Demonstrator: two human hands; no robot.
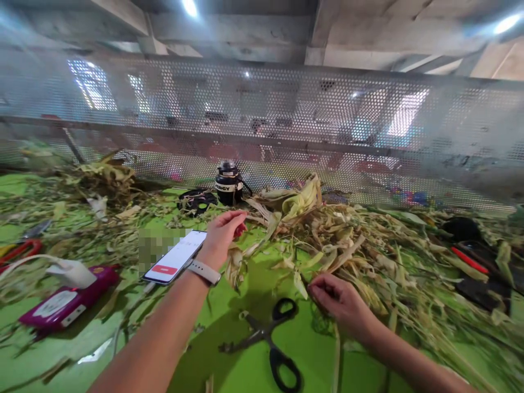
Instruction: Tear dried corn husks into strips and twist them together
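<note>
My left hand (223, 237), with a pale band on its wrist, is closed in a pinch beside the phone. A dried husk strip (257, 220) lies at its fingertips; what is between the fingers is hidden. My right hand (341, 299) has its fingers curled together low over the green table (241, 376). Close to its fingertips is a small pale green husk piece (301, 285), but I cannot tell whether it is gripped. Between my arms lie black-handled scissors (266, 332), blades spread. Beyond my hands rises a heap of dry husks (339, 232) with a larger yellowish husk (305, 199).
A lit phone (176, 259) on a cable and a purple power strip (69, 300) with a white charger (73, 273) are at left. A black bottle (228, 185) stands before the perforated metal screen (266, 114). Red-handled scissors (24, 251) lie far left; a dark object (483, 273) is right.
</note>
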